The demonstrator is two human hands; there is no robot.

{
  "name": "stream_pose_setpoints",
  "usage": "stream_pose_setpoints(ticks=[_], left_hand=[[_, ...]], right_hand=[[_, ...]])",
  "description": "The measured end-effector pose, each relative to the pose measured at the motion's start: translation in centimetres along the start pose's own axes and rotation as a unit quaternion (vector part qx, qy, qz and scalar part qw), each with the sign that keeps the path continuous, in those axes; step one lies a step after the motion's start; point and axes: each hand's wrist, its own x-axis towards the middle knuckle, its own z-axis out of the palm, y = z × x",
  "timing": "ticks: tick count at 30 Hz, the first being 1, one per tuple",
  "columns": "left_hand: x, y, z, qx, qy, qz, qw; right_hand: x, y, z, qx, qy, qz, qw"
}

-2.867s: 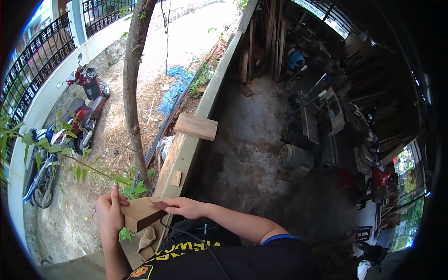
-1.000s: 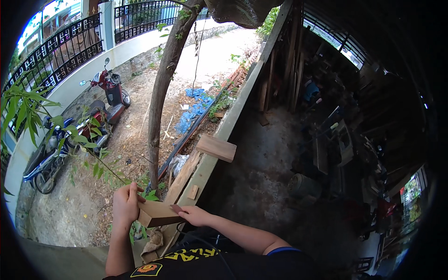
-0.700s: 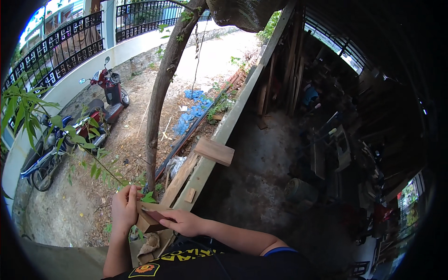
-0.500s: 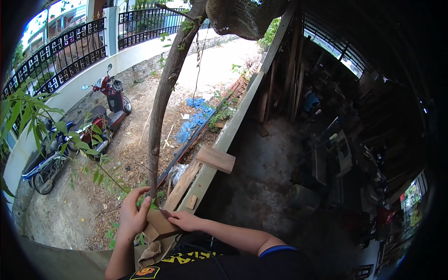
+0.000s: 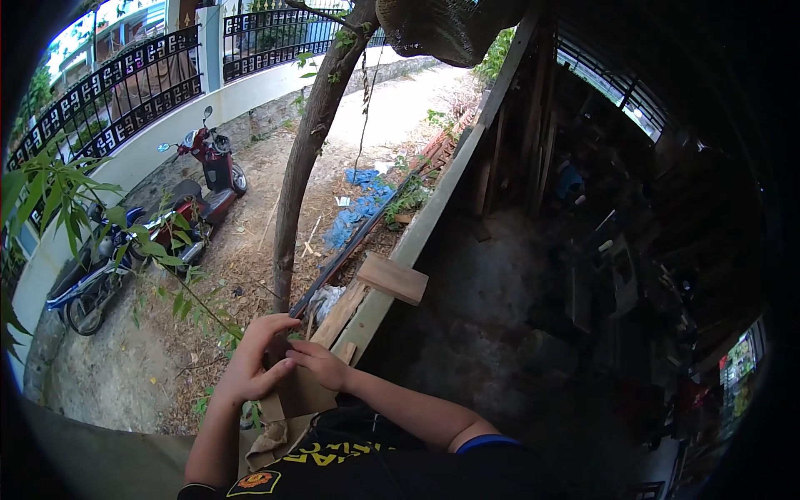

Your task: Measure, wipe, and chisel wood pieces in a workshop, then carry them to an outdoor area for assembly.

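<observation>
My left hand (image 5: 250, 367) curves in a C shape, fingers reaching forward and thumb apart, around a thin dark brown piece (image 5: 278, 343). The fingers of my right hand (image 5: 322, 367) are bent and meet that piece in the gap between my left thumb and fingers. Its exact kind is hidden by the hands. Just below both hands lies a light brown wooden block (image 5: 305, 394), close to my body. A crumpled tan cloth (image 5: 268, 443) is beside the block's near end.
A long pale beam (image 5: 417, 229) runs forward from the hands, a short wooden board (image 5: 393, 278) lying across it. Left of it stand a tree trunk (image 5: 302, 167), leafy branches and a parked red scooter (image 5: 212, 167). A dim workshop floor (image 5: 483, 283) spreads to the right.
My hands have come together, the right hand shifting off the block's top towards the left hand. The left fingers have stretched forward, and the view has shifted slightly.
</observation>
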Motion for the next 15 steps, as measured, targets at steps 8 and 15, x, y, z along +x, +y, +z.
stream_pose_setpoints(ticks=[8,15], left_hand=[[0.1,1.7,0.1,0.183,-0.029,-0.032,0.982],[-0.3,2.1,0.9,0.198,-0.02,-0.02,0.98]], right_hand=[[-0.9,-1.3,-0.3,-0.114,-0.014,0.074,0.991],[-1.0,-3.3,-0.4,0.05,-0.071,-0.097,0.991]])
